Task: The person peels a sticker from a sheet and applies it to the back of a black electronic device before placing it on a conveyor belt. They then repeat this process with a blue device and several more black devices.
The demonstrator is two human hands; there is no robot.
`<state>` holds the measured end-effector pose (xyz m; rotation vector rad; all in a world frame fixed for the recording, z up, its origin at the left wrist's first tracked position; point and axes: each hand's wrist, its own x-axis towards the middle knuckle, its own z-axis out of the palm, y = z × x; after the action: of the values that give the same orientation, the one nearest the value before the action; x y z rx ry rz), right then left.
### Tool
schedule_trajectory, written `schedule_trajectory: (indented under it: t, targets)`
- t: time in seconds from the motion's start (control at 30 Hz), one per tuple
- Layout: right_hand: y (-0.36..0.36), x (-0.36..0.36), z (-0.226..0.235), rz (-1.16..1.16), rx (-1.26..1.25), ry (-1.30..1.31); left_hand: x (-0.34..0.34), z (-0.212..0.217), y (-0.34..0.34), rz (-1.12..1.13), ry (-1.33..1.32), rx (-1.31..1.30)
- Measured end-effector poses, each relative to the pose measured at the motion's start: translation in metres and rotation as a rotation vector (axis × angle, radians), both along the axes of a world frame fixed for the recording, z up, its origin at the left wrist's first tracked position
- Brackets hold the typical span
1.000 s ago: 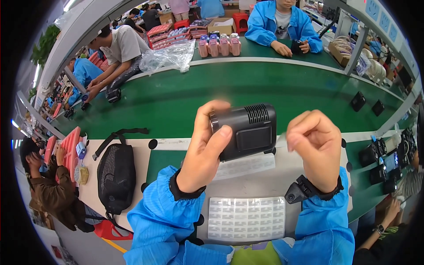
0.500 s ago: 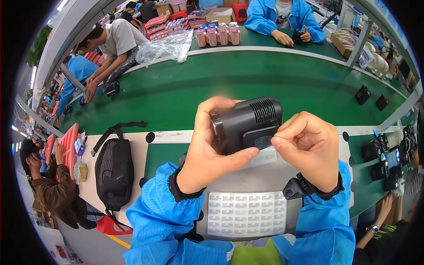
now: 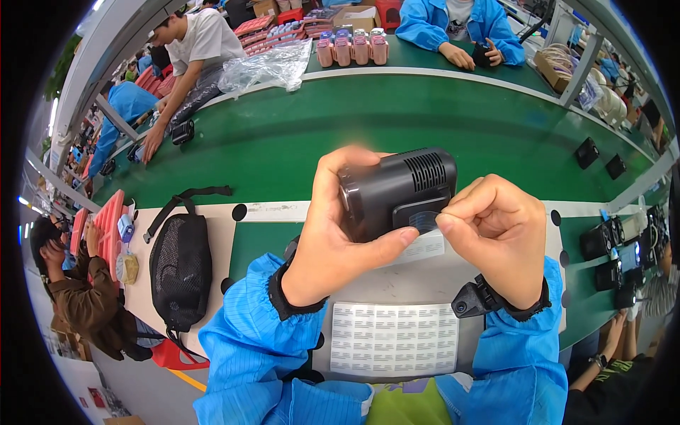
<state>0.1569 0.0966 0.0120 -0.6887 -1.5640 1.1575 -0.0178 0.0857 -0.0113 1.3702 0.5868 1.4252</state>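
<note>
Both hands are raised in front of the chest in the head view, above the pale counter (image 3: pixel 397 283), with the forearms in blue sleeves (image 3: pixel 255 354) coming up from the lower edge. A black boxy device (image 3: pixel 397 191) with a ribbed vent on its upper face is gripped by the left hand (image 3: pixel 333 234): the fingers are wrapped over its top left corner and the thumb is stretched along its lower edge. The right hand (image 3: pixel 496 234) is curled just beside the device's right end, its thumb and forefinger pinched together on a small clear sticker (image 3: pixel 423 221) that is pressed against the device's front face. A dark wrist strap (image 3: pixel 489 301) is worn on the right wrist. The device is held tilted, its right end slightly higher, well above the counter. Below the hands, a white sheet of small labels (image 3: pixel 395 338) is laid flat on the counter. To the left, a black mesh bag (image 3: pixel 180 265) with a strap is seen lying on the counter. Beyond the hands, a green conveyor belt (image 3: pixel 397 106) is spread across the view, and small black devices (image 3: pixel 586 152) are set on its right part. Other people in blue coats are seated at the far side of the belt.
</note>
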Motion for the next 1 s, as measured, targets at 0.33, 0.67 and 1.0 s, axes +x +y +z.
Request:
schedule_trajectory:
  t: [0.33,0.67,1.0]
  targets:
    - [-0.0008,-0.0009,0.0004,0.007,-0.027,0.042,-0.0006,0.0001,-0.0012,-0.034,-0.049,-0.011]
    - [-0.0005,0.0015,0.0015,-0.001,0.006,-0.068,0.0011,0.0016,-0.0019,0.015,-0.001,-0.036]
    - [0.001,0.0006,0.0006,-0.029,0.027,-0.126,0.0004,-0.0008,0.0007,0.074,0.062,-0.034]
